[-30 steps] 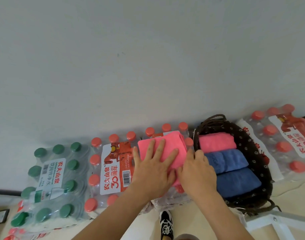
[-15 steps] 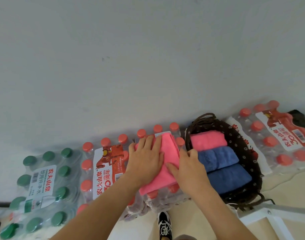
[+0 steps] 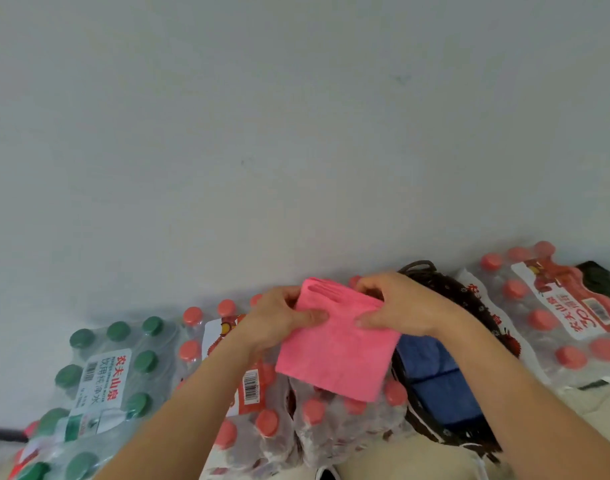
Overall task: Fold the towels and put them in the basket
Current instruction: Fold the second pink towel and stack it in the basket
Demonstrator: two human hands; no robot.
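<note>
A folded pink towel [image 3: 338,348] hangs in the air above the red-capped bottle pack [image 3: 331,424]. My left hand [image 3: 279,317] pinches its upper left edge, thumb on the front face. My right hand [image 3: 400,306] pinches the upper right edge the same way. The dark woven basket [image 3: 469,296] stands just right of the towel, partly behind my right forearm. Two folded blue towels [image 3: 431,372] lie inside it. The pink towel seen earlier in the basket is hidden behind my right hand.
Shrink-wrapped packs of bottles line a pale wall: green caps [image 3: 106,372] at left, red caps [image 3: 556,313] at right of the basket. A dark object [image 3: 601,278] sits at far right. A shoe tip [image 3: 326,474] shows on the floor below.
The pink towel lay flat on the red-capped pack under both palms. Both hands have since gripped its top edge and lifted it off the pack, shifting it toward the basket.
</note>
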